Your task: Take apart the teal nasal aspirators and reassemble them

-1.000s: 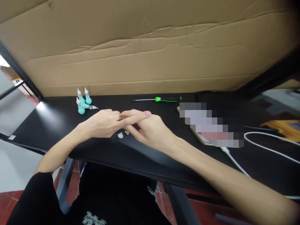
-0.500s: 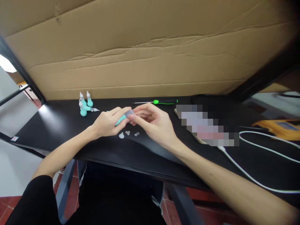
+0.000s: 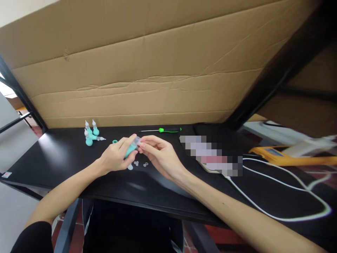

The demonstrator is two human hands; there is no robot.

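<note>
Wrapped in my left hand point(image 3: 116, 154) is a teal bulb nasal aspirator point(image 3: 129, 150), tilted so that its clear end points up and right. My right hand point(image 3: 160, 153) is closed in a pinch at that clear end; whether a small loose part is between the fingertips is hidden. A teal ring-like opening point(image 3: 115, 141) shows just behind my left hand. Below the hands lie a small clear cap-like piece point(image 3: 130, 167), some tiny translucent discs point(image 3: 136, 163) and a little ring point(image 3: 146, 163).
Several teal aspirators with clear nozzles point(image 3: 88, 141) are grouped at the back left, one on its side. A green-handled screwdriver point(image 3: 170, 130) lies near the cardboard wall point(image 3: 131, 70). To the right are a pixelated phone-like object point(image 3: 210, 171), a white cable point(image 3: 252, 205) and a yellow device point(image 3: 265, 154).
The camera view has tilted up and shifted right. My right hand's fingers have drawn in to a tighter pinch at the aspirator's clear end, which shows more now.
</note>
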